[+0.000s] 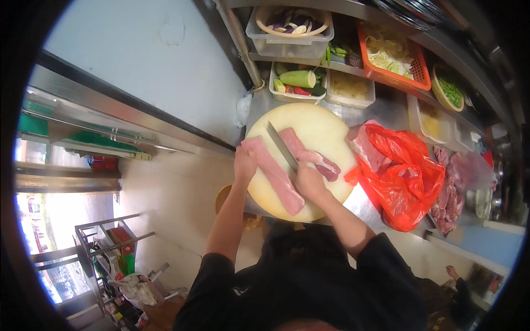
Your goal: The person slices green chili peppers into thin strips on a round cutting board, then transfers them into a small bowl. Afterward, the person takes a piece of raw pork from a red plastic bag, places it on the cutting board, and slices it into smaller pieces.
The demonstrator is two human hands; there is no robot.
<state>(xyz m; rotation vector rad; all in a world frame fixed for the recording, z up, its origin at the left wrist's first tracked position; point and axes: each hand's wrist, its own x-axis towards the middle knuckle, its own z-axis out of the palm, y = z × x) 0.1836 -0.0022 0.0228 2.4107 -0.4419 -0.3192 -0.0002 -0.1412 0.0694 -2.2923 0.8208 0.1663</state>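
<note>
A round, pale chopping board (327, 124) lies before me on a metal worktop. Along its left side stretches a long strip of raw meat (274, 176), and my left hand (245, 163) grips its far end at the board's edge. My right hand (309, 182) holds a knife (282, 145) by the handle, which is hidden in my fingers. The blade points away from me and to the left, between that strip and a second piece of raw meat (310, 155). This second piece has a darker near end and rests on the board's right half.
Right of the board, a red plastic bag (408, 178) partly covers a large meat piece (364, 149). More raw meat (449, 202) lies beyond. Behind stand a vegetable tub (298, 97), a lidded-looking container (350, 89) and an orange basket (424, 78) on a shelf. A wall borders the left.
</note>
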